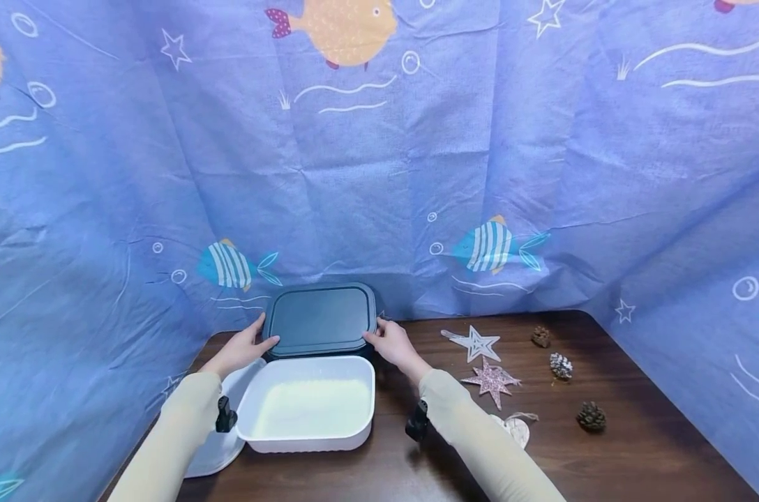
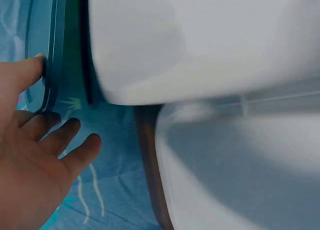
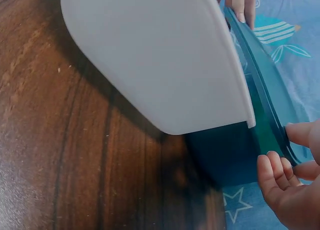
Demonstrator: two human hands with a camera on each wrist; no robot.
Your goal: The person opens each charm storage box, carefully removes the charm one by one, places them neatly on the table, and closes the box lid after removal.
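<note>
A dark teal lid is held at its two sides at the back of the table. My left hand pinches its left edge, thumb on top and fingers beneath. On the opposite edge my right hand pinches the lid the same way. Under the lid stands a dark teal box, mostly hidden in the head view; a gap shows between box and lid in the right wrist view. In front of it is a white rectangular container without a cover.
A flat white lid lies left of the white container. On the right are a silver star, a pink glitter star, a pale heart-shaped ornament and pine cones. A blue fish-print curtain surrounds the table.
</note>
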